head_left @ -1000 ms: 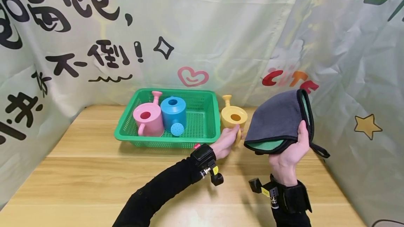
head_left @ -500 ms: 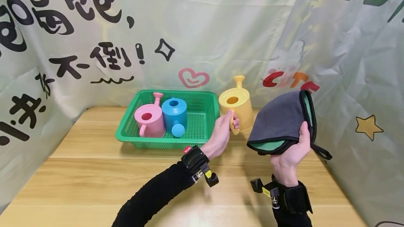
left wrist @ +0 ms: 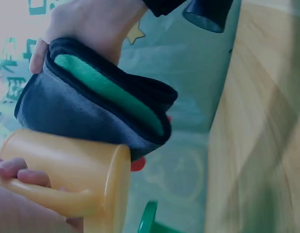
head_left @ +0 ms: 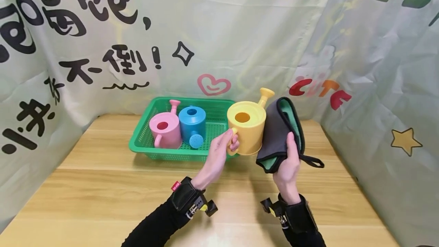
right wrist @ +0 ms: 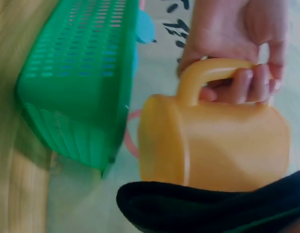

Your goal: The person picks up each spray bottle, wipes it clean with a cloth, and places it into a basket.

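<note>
My left hand (head_left: 219,151) grips the handle of a yellow toy watering can (head_left: 252,132), fingers curled through it. The can is raised above the table, its spout pointing up and to the right. In my right hand (head_left: 289,167) is a folded cloth (head_left: 271,132), grey outside and green inside with black edging and a hanging loop. The cloth lies right against the can's right side in the head view. From the left wrist, the grey cloth face (left wrist: 67,107) meets the can's wall (left wrist: 77,155). The right wrist view shows the left fingers (right wrist: 242,85) wrapped round the handle.
A green perforated basket (head_left: 140,149) stands on the wooden table (head_left: 103,193) left of the hands. It holds a pink watering can (head_left: 171,132) and a blue one (head_left: 192,123). A printed fabric backdrop (head_left: 240,29) closes off the back and sides.
The left hand has lifted the yellow watering can off the table beside the basket and brought it nearer. The right hand has moved left with the cloth, which now meets the can.
</note>
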A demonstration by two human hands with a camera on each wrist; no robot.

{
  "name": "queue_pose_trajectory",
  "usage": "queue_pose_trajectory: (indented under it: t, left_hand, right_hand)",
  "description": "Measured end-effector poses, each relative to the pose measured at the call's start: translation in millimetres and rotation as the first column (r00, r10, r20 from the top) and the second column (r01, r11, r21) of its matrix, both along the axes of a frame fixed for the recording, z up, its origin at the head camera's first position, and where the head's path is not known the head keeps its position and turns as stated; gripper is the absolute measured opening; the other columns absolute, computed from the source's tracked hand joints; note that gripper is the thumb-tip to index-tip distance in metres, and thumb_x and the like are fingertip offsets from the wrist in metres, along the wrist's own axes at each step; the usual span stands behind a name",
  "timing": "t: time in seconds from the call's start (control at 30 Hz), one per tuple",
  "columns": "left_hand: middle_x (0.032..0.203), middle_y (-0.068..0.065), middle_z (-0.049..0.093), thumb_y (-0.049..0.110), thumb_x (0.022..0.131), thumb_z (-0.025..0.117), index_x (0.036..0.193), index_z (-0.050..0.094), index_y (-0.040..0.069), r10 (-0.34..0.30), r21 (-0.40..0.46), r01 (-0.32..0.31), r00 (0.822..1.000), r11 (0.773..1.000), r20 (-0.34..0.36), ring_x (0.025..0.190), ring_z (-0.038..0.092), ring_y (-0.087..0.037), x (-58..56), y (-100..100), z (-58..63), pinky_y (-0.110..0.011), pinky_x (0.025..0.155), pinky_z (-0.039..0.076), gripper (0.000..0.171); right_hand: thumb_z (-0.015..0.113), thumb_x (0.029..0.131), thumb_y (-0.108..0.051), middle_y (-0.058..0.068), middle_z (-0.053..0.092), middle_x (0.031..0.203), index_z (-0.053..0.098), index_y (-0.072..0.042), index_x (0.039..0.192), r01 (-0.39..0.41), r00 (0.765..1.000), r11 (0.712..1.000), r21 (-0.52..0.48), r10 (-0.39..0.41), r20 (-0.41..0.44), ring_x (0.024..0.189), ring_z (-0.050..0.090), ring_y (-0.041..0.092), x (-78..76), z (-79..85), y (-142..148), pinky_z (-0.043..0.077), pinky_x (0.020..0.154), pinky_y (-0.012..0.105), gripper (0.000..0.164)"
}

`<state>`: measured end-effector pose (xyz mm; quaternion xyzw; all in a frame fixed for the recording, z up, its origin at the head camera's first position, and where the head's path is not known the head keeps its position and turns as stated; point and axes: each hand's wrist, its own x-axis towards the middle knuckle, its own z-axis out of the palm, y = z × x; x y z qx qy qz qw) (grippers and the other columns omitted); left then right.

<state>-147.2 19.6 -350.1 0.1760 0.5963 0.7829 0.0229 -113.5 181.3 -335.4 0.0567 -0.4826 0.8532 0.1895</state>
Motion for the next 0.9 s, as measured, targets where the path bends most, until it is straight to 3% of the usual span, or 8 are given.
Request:
queue_pose_trajectory:
  t: [0.13,0.3,0.53,0.7,0.9]
  left_hand:
    - [0.069,0.001,0.040,0.029,0.110,0.035,0.084,0.049,0.002,-0.005,0.008,0.006,0.998,1.000,-0.066,0.069,0.041,-0.012,6.0,-11,-1.5,-0.021,0.067,0.034,0.039]
    - [0.065,-0.002,0.037,0.031,0.112,0.028,0.082,0.046,-0.006,0.001,-0.045,-0.007,0.989,0.999,-0.149,0.064,0.040,-0.013,10.2,-18,-0.9,-0.023,0.064,0.034,0.050]
    - [0.066,-0.008,0.034,0.028,0.112,0.021,0.079,0.041,-0.005,0.016,-0.062,-0.024,0.990,0.998,-0.137,0.062,0.037,-0.011,15.6,-21,0.3,-0.021,0.064,0.034,0.050]
    - [0.066,-0.007,0.033,0.028,0.111,0.022,0.079,0.041,-0.005,0.047,-0.048,-0.053,0.992,0.997,-0.119,0.062,0.037,-0.009,19.2,-22,2.8,-0.020,0.065,0.033,0.050]
    - [0.066,-0.005,0.038,0.024,0.111,0.023,0.077,0.047,-0.004,0.125,-0.101,-0.143,0.978,0.985,-0.166,0.062,0.039,-0.014,23.7,-18,2.1,-0.019,0.065,0.033,0.050]
  right_hand:
    - [0.033,0.110,-0.036,-0.002,0.047,0.154,0.039,-0.011,0.153,-0.004,0.998,0.994,0.109,0.010,-0.055,0.143,0.044,0.007,-1.0,-4.6,-8,0.033,0.119,0.024,0.050]
    - [0.042,0.109,-0.030,-0.002,0.057,0.146,0.048,-0.003,0.146,0.125,0.979,0.976,0.179,-0.092,-0.183,0.139,0.049,0.008,-5.9,-10.2,-21,0.037,0.116,0.022,0.046]
    - [0.041,0.108,-0.025,-0.003,0.056,0.147,0.044,0.004,0.147,0.212,0.959,0.925,0.316,-0.134,-0.251,0.138,0.048,0.005,-12.5,-16.8,-36,0.034,0.116,0.017,0.048]
    - [0.037,0.108,-0.022,0.012,0.040,0.159,0.030,0.001,0.154,0.264,0.944,0.873,0.410,-0.147,-0.296,0.144,0.039,0.004,-16.0,-24.4,-47,0.027,0.120,0.018,0.052]
    - [0.033,0.110,-0.022,0.023,0.010,0.167,0.004,0.006,0.158,0.367,0.916,0.788,0.495,-0.213,-0.340,0.152,0.018,0.002,-14.8,-34.6,-69,0.011,0.125,0.018,0.063]
